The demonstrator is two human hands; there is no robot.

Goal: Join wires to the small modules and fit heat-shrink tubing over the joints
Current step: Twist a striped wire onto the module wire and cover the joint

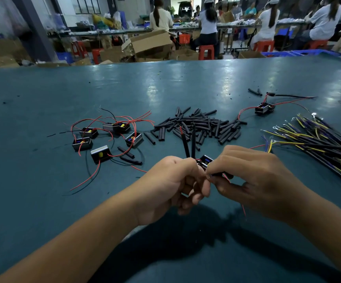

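My left hand (171, 184) and my right hand (255, 178) meet above the near middle of the green table (43, 201). Between them sits a small black module (206, 160). The left hand grips it, and two black heat-shrink tubes (189, 141) stick up from that fist, one with a red wire tip. My right thumb and forefinger pinch a thin wire end (209, 176) beside the module. A red wire (243, 210) hangs below the right hand. What lies inside the palms is hidden.
Several modules with red and black wires (108, 135) lie to the left. A heap of black tubing pieces (200, 125) is just beyond my hands. A bundle of black, yellow and purple leads (316, 139) lies right, one more module (264, 108) behind it. People work at benches far back.
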